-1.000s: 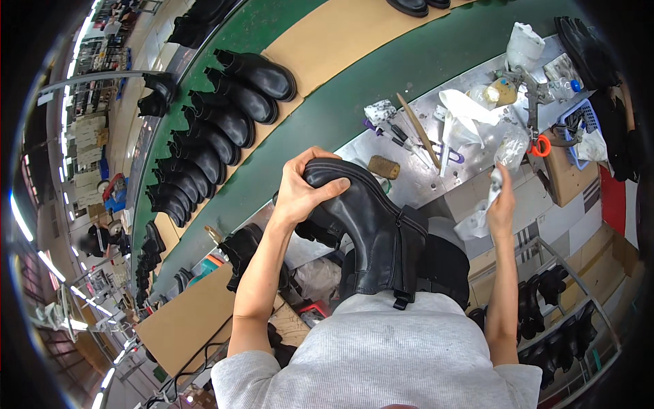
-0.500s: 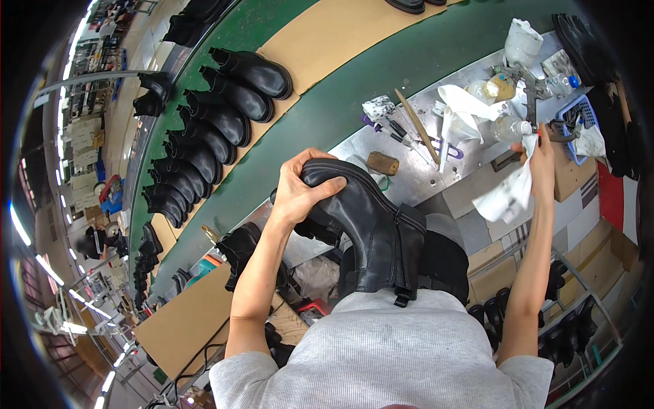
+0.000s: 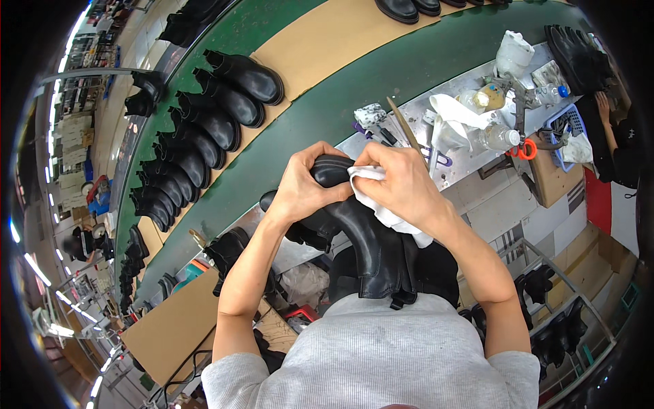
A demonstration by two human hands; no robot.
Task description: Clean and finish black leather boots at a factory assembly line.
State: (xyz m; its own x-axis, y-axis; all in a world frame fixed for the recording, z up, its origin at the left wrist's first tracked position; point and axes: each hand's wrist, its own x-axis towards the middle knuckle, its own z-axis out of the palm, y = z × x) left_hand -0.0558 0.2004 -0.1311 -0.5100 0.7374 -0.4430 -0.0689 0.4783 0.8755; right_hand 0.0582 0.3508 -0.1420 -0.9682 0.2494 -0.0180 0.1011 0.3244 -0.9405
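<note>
Right hand (image 3: pixel 402 180) is closed, fingers and thumb pinching a white cloth (image 3: pixel 381 208) against the sole edge near the toe of a black leather ankle boot (image 3: pixel 375 255). Left hand (image 3: pixel 303 187) is partly closed around the same toe, thumb laid toward the cloth. The boot is positioned in front of the torso, toe directed away from the wearer, shaft end adjacent to the grey shirt (image 3: pixel 381 341). More black footwear (image 3: pixel 310 228) is located just left of the boot. Beyond the hands, a metal worktop (image 3: pixel 463 160) carries a pointed wooden stick (image 3: pixel 405 126) and a clear plastic bottle (image 3: pixel 499 138); a blue basket (image 3: pixel 578 119) is at far right. Beyond the worktop extends a green surface (image 3: pixel 306 123). To its left, a row of black boots (image 3: pixel 211 129) stands along a cardboard strip (image 3: pixel 327 41).
</note>
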